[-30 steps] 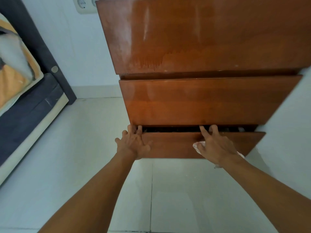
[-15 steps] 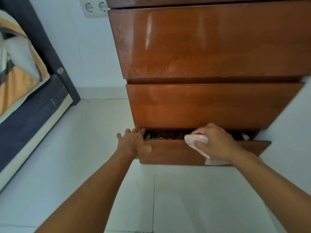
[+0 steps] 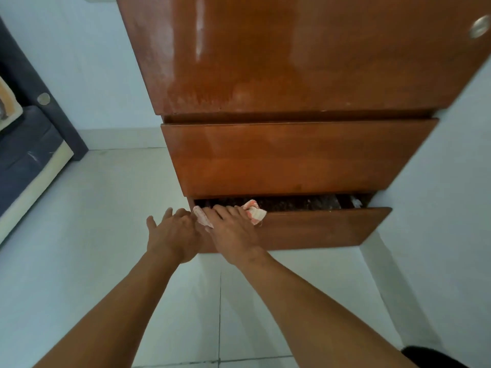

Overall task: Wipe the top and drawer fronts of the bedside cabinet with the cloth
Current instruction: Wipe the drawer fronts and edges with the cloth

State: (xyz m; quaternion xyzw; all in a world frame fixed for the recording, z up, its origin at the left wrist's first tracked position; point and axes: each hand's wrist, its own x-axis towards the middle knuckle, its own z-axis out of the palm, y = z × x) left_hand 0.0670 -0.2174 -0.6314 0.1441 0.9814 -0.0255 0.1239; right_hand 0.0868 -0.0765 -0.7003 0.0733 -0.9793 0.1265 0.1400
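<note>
- Cabinet (image 3: 292,62): glossy brown wood, fills the top of the view, standing on a pale tiled floor (image 3: 79,235) against a white wall.
- Bed (image 3: 24,166): dark frame, off to the left, well apart from it.
- Bottom drawer (image 3: 318,227): pulled out a bit, dark clutter inside. The one above is closed.
- Right hand (image 3: 233,232): grip flat, fingers pressing the cloth onto the drawer's top edge near its left end.
- Left hand (image 3: 172,235): grip spread, holding nothing, just beside that left corner.
- Cloth (image 3: 256,213): white with pinkish marks, poking out either side of the right fingers.
</note>
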